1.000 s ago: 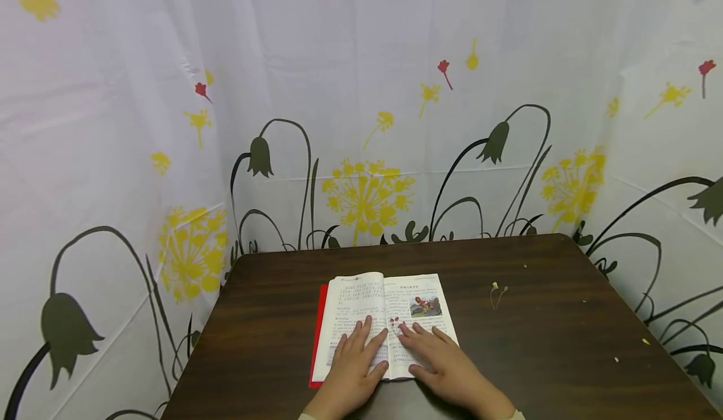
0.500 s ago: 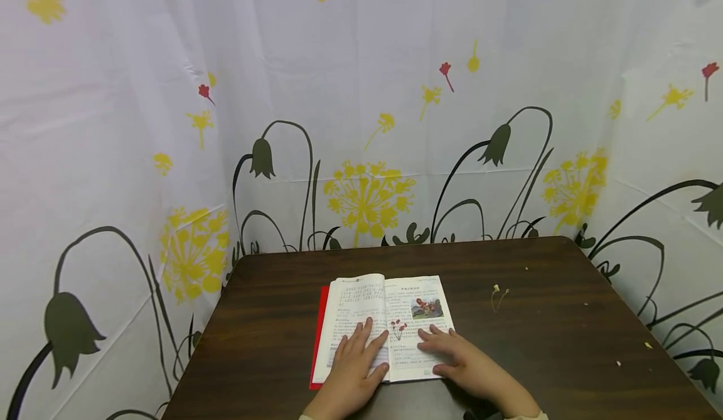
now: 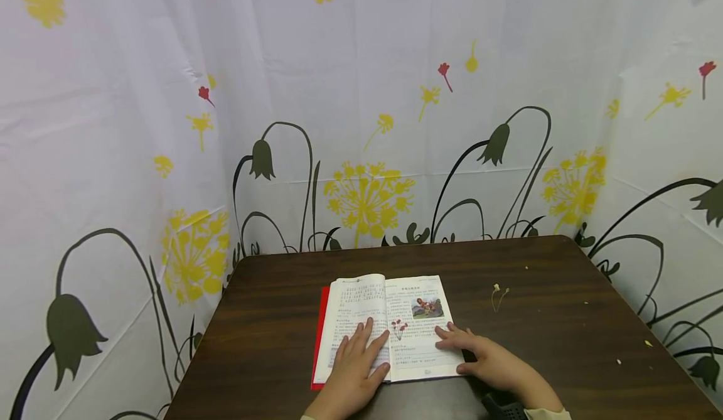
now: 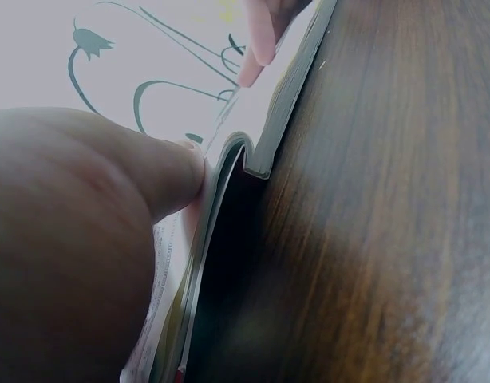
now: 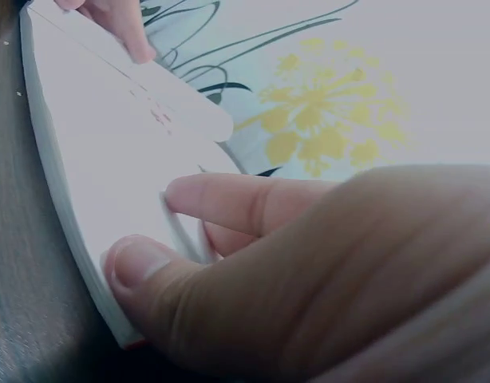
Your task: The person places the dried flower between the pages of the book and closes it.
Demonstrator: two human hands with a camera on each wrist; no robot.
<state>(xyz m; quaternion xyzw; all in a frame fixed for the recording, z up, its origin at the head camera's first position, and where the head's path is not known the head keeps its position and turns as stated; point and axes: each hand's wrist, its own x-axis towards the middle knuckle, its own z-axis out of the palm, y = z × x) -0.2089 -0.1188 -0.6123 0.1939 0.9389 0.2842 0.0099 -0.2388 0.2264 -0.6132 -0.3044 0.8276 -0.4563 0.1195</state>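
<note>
While the left hand (image 3: pixel 357 365) lies spread over the open book (image 3: pixel 418 366) at left | right hand (image 3: pixel 490 358), thumb and fingers apart, touches its right edge | book: near middle of worktop (image 3: pixel 265 344) | best press evenly, clear of red sprig (image 3: pixel 399 328)

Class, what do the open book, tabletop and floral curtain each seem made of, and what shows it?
Open book: paper pages, apparently matte; thin stacked edges show.
Tabletop: wood or wood-look laminate, slightly shiny; streaky grain and pale reflections show.
Floral curtain: probably cloth, perhaps plastic, dull; soft folds and creases show.
</note>
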